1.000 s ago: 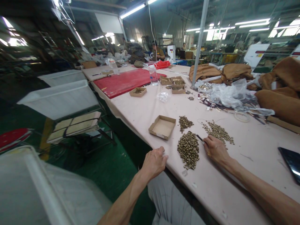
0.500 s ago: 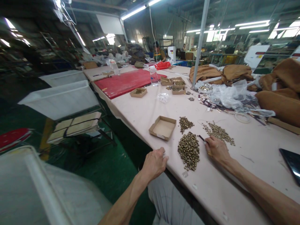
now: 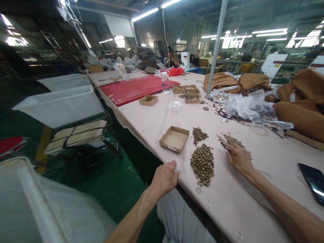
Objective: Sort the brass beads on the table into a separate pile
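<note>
My right hand (image 3: pixel 239 158) is closed on a thin dark stick (image 3: pixel 223 144), its tip pointing left at the near edge of a loose spread of small bronze-coloured metal studs (image 3: pixel 230 138). Left of it lies a dense heap of the same studs (image 3: pixel 202 165), with a smaller heap (image 3: pixel 199 135) just behind. My left hand (image 3: pixel 165 177) rests at the table's front edge with curled fingers; whatever they may hold is hidden. Beyond that hand stands a shallow cardboard box (image 3: pixel 174 139) with a bare bottom.
Small cardboard boxes with metal pieces (image 3: pixel 192 98) and a clear water bottle (image 3: pixel 165 82) stand farther back. Crumpled plastic bags (image 3: pixel 248 104) and brown fabric (image 3: pixel 296 111) lie at right, near a phone (image 3: pixel 312 182). White bins (image 3: pixel 63 104) stand left. A person (image 3: pixel 172 59) sits far off.
My right hand with the dark stick has moved slightly right, away from the dense heap and closer to the loose spread. My left hand stays at the table edge.
</note>
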{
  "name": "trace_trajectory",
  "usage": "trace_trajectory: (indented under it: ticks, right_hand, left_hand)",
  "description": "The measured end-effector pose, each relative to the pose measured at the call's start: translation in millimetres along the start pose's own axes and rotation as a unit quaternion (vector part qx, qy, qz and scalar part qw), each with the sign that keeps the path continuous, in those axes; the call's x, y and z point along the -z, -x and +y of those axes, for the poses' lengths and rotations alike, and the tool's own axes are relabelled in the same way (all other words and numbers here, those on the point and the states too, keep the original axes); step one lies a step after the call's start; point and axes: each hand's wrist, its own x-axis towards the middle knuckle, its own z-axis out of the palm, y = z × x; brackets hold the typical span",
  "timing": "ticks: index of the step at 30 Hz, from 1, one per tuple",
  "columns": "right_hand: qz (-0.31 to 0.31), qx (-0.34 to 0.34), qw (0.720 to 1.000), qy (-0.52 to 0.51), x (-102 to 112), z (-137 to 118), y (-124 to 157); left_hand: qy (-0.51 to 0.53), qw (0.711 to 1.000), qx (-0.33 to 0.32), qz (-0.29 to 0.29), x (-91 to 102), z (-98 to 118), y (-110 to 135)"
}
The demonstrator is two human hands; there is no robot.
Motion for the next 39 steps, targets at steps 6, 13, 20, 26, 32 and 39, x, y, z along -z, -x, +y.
trace_trajectory:
  ticks: [6,13,20,26,32,39]
  right_hand:
    - [-0.021,0.03,0.998,-0.042,0.4,-6.0,18.3]
    - [-0.013,0.055,0.994,-0.095,0.4,-7.4,2.2]
    - [-0.058,0.104,0.986,-0.117,-1.8,-32.5,-2.5]
    - [-0.043,0.08,0.993,-0.073,-10.7,-33.2,-9.6]
    - [-0.03,0.077,0.994,-0.065,-13.0,-31.6,-2.8]
    - [-0.028,0.07,0.994,-0.085,-11.5,-34.1,-2.3]
  left_hand:
    - [-0.004,1.0,0.003,-0.005,0.7,2.4,0.1]
    - [0.001,1.0,0.018,-0.02,5.2,6.2,2.4]
    - [0.008,0.999,0.022,-0.023,5.5,7.3,2.0]
    - [0.007,1.0,0.017,-0.019,3.6,4.4,1.9]
    - [0.004,1.0,0.01,-0.016,1.0,3.4,0.8]
    - [0.006,1.0,0.02,-0.023,3.7,4.9,-0.2]
